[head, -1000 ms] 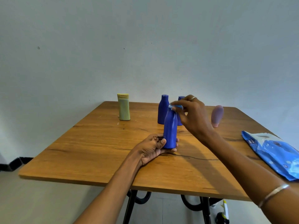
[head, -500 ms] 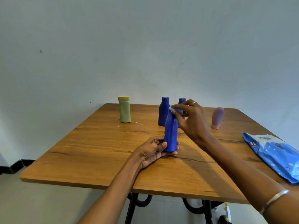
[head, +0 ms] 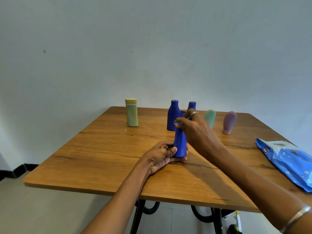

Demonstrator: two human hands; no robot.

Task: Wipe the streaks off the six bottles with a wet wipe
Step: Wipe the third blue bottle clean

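Our left hand point(head: 162, 153) grips the base of the blue bottle point(head: 180, 144), steadying it upright on the desk point(head: 104, 154), so our right hand point(head: 196, 130) can rub its neck, apparently pinching a wipe.

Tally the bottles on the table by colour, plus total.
Blue: 3, one held, two behind
Yellow-green: 1
Teal: 1
Pink: 1
Total: 6 bottles
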